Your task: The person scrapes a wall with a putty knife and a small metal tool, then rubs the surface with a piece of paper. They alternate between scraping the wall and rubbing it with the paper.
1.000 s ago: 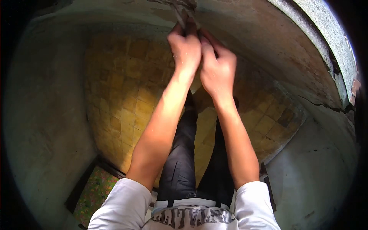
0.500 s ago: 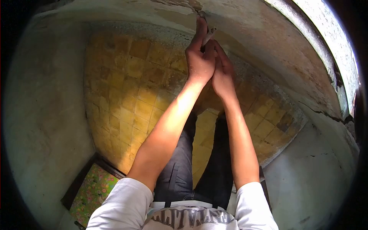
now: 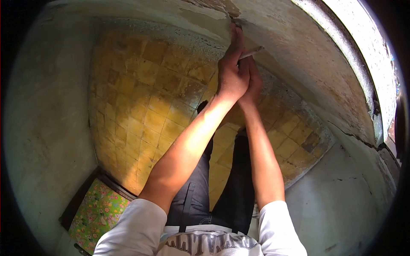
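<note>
My left hand (image 3: 232, 79) is closed around a slim pale stick-like handle (image 3: 252, 52), whose end sticks out to the right beside the wall. Its forefinger reaches up to a small dark tip (image 3: 236, 23) at the plaster wall (image 3: 282, 42), by a patch of peeled plaster (image 3: 200, 19). Close against it from the right is my right hand (image 3: 254, 83), closed, with most of its fingers hidden behind the left; I cannot tell what it grips.
Yellow tiles (image 3: 141, 102) cover the floor below, where my dark trouser legs (image 3: 232, 179) stand. At lower left is a seat with a green flowered cover (image 3: 96, 211). A crack (image 3: 358, 138) runs along the wall at right, below a bright opening (image 3: 363, 38).
The pale handle has swung from nearly upright to pointing right. Both hands sit slightly further right and lower in view, still together, and a dark foot now shows beside my left forearm.
</note>
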The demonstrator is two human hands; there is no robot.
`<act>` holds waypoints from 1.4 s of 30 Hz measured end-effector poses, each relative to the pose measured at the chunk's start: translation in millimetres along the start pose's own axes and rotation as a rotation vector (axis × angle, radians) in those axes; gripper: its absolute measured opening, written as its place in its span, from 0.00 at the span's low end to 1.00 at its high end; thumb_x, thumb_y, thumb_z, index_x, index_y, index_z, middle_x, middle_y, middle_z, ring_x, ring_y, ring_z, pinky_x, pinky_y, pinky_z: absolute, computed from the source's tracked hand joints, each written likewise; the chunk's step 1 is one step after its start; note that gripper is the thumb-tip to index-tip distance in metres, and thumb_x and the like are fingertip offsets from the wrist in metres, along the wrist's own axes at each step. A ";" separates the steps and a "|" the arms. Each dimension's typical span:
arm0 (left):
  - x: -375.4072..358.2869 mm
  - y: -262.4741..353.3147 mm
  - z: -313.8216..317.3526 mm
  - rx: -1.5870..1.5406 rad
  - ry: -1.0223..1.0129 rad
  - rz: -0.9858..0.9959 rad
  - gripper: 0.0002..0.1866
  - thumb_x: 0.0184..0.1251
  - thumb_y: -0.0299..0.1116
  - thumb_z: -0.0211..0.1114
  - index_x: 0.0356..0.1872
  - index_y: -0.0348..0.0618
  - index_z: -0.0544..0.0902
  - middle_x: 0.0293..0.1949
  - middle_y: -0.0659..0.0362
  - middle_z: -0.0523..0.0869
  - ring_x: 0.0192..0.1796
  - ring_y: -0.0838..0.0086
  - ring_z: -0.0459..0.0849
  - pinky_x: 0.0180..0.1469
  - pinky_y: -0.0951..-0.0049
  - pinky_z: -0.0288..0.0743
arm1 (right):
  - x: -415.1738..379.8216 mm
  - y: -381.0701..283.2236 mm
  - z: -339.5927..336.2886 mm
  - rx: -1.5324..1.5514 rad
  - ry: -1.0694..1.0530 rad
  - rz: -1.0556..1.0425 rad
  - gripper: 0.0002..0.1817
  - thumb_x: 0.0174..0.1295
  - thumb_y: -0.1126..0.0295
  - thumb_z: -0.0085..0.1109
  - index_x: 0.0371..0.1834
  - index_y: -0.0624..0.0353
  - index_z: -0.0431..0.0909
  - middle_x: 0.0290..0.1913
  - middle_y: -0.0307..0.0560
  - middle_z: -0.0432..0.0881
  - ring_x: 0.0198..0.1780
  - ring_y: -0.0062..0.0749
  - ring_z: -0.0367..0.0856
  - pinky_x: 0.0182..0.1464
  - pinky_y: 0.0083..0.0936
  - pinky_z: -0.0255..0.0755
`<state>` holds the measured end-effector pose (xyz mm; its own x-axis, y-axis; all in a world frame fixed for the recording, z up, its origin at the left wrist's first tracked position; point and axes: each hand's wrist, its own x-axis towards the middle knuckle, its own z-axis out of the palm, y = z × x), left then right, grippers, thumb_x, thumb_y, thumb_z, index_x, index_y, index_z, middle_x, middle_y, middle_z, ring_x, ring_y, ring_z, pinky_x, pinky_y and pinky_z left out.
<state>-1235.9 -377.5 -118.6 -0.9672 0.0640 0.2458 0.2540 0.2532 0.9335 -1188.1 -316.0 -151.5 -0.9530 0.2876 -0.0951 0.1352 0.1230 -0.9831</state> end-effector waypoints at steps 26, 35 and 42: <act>1.1 -11.9 -7.3 0.033 -0.120 0.046 0.34 0.63 0.15 0.49 0.74 0.37 0.59 0.75 0.40 0.53 0.74 0.49 0.62 0.62 0.64 0.72 | -9.8 43.8 7.3 -0.196 0.075 -0.011 0.19 0.68 0.69 0.53 0.61 0.62 0.72 0.53 0.48 0.80 0.57 0.30 0.77 0.56 0.27 0.69; -1.0 -13.3 -8.1 0.031 -0.099 0.061 0.32 0.66 0.16 0.49 0.73 0.36 0.59 0.75 0.40 0.55 0.75 0.53 0.59 0.70 0.63 0.62 | -1.4 31.7 22.6 -0.198 0.085 -0.033 0.21 0.74 0.64 0.48 0.66 0.62 0.70 0.50 0.41 0.82 0.52 0.22 0.78 0.51 0.21 0.71; 12.1 -22.9 -11.6 0.097 0.016 0.204 0.36 0.59 0.16 0.55 0.73 0.37 0.62 0.74 0.40 0.56 0.67 0.51 0.72 0.61 0.65 0.71 | 15.1 36.1 35.4 0.058 0.086 -0.088 0.17 0.73 0.63 0.50 0.57 0.63 0.73 0.41 0.36 0.81 0.42 0.18 0.74 0.42 0.19 0.70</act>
<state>-1253.4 -393.7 -133.9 -0.8954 0.1083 0.4319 0.4423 0.3286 0.8345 -1207.1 -340.9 -194.0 -0.9334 0.3588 0.0033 0.0337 0.0967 -0.9947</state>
